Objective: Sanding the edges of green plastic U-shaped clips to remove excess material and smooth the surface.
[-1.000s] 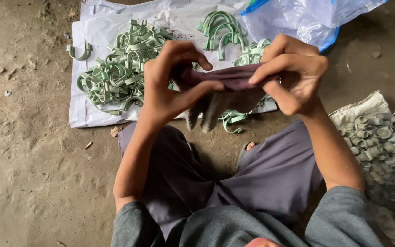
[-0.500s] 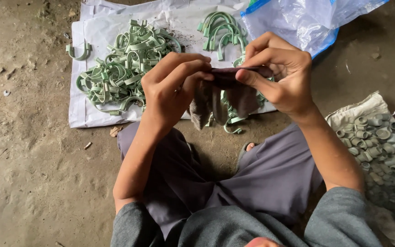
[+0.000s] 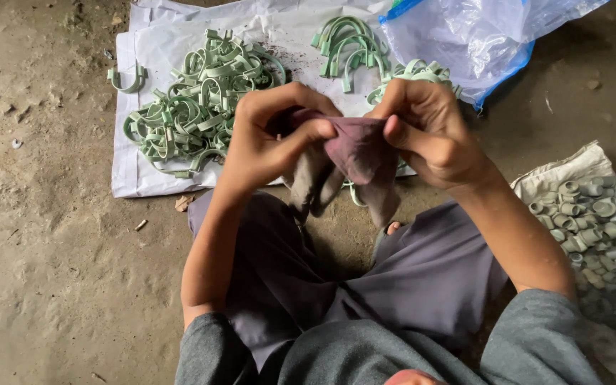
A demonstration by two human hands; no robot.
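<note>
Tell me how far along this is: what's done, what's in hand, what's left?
Done: green clips lie piled on the white sheet, with a smaller bunch beside them. In hand: both hands, left and right, grip a purplish cloth, not a clip. Left: grey caps on the sack at right lie untouched.

Bare dirt floor (image 3: 44, 271) lies open along the whole left side, with only small chips scattered on it. Ahead, the white sheet (image 3: 126, 175) is crowded with a heap of green clips (image 3: 194, 107), leaving its near left corner free. The clear plastic bag (image 3: 479, 36) blocks the far right; a sack of grey caps (image 3: 600, 214) fills the right edge.
</note>
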